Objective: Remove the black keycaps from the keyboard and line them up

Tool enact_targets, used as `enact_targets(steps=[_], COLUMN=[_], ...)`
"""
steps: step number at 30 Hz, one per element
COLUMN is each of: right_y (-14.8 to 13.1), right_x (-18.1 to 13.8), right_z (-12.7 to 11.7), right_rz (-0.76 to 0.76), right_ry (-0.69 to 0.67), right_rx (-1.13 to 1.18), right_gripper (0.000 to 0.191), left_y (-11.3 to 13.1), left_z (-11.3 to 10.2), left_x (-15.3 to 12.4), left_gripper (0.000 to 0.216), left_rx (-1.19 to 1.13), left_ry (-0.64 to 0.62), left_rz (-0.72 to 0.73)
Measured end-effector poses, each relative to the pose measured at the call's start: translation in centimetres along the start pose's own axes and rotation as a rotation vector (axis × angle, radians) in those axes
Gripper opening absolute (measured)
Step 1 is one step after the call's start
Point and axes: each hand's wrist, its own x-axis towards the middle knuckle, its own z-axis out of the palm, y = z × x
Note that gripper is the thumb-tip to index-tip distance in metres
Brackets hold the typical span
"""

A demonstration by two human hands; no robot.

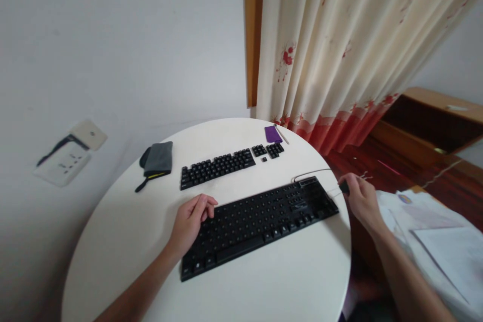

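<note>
A black computer keyboard lies on the round white table, most of its switches bare and several keycaps still along its near edge. My left hand rests over its left end, fingers curled against the far edge. Beyond the right end of the keyboard, past the table's rim, my right hand is closed on a small black handle. Thin pale wires stick out from it, blurred, so it looks like a wire keycap puller. Loose black keycaps sit in keyboard order behind the keyboard.
A grey pouch lies at the table's left rim. At the back are a purple cloth and a slim stick. The keyboard cable runs off right. Papers and plastic lie right of the table, near a curtain.
</note>
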Motion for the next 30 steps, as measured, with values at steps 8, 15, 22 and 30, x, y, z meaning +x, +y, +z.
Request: enact_targets(steps=[8,15,22,30], right_y=[0.0,-0.8,0.1,0.3], right_x=[-1.4,-1.4,-1.4,-2.3], right_z=[0.3,0.4,0.7,1.1], right_rz=[-0.052,-0.112,-0.01,-0.192], right_ry=[-0.196,-0.331,-0.356,-0.348], right_rx=[-0.123,-0.17,-0.091,-0.449], right_gripper=[0.038,0.037,0.04,0.029], left_y=[0.2,0.1,-0.2,-0.1], left_z=[0.0,0.0,-0.1,-0.1], left_x=[0.0,0.2,0.2,0.1], left_gripper=[0.038,0.04,0.04,0.041], left_rx=[0.03,0.033,0.022,0.016], left_ry=[0.021,0.014,0.008,0.008], left_rz=[0.014,0.018,0.011,0.002])
